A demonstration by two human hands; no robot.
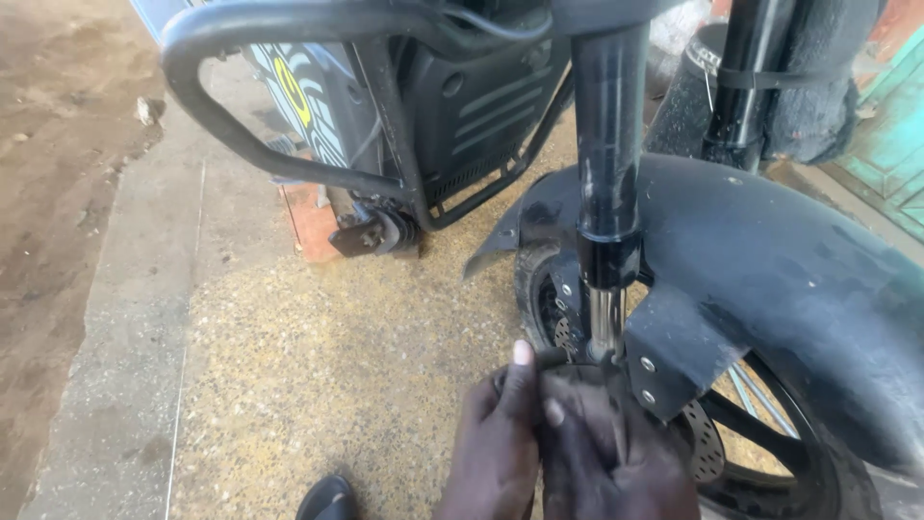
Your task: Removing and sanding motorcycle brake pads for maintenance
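Floor: speckled concrete floor (318, 347), bare dirt strip at far left, dark shoe tip (327, 498) at the bottom edge.
Crash bar: black tubular crash bar (207, 106) loops across upper left, in front of the scooter body panel (481, 106).
Footpeg bracket: black bracket (371, 234) hangs low under the body, above a reddish block.
Left hand: left hand (496, 438) curled tight, thumb up, gripping the rim of a dark round part (568, 371) at the fork foot.
Right hand: right hand (616, 453) touching the left, fingers pressed closed over the same part, hiding most of it.
Fork: black fork leg (608, 144) drops straight down onto the hands; chrome tube shows just above them.
Wheel: front wheel (770, 453) with brake disc (707, 448) just right of the hands.
Mudguard: black mudguard (770, 250) arches over the wheel, blocks the view of the tyre.
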